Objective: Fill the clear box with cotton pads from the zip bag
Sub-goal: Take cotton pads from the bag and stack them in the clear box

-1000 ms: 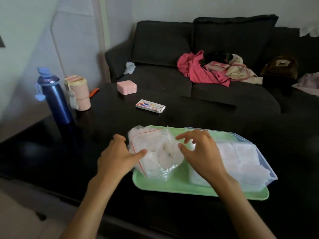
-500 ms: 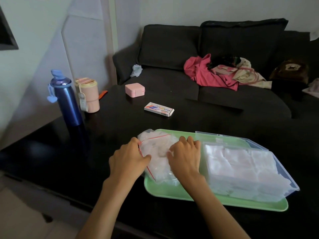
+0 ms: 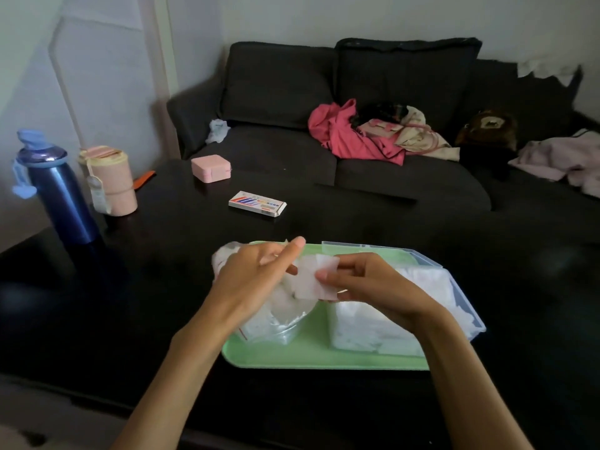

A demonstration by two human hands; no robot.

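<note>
A clear zip bag [image 3: 276, 323] with a red seal line lies on the left half of a green tray [image 3: 311, 355], with white cotton pads inside. My left hand [image 3: 250, 280] holds the bag's upper part, index finger raised. My right hand [image 3: 367, 284] pinches a small stack of square white cotton pads [image 3: 311, 277] just above the bag's mouth. The clear box [image 3: 454, 306] sits on the tray's right half, full of white pads, its lid open behind it. My right wrist hides part of the box.
On the dark table stand a blue bottle [image 3: 58, 196] and a pink canister [image 3: 110, 180] at the left, a pink case [image 3: 211, 167] and a small printed carton [image 3: 258, 203] further back. A dark sofa [image 3: 357, 125] with clothes lies beyond.
My right hand has drawn a stack of cotton pads out of the bag and lifted it. My left hand shifted up on the bag, which is now raised at its mouth.
</note>
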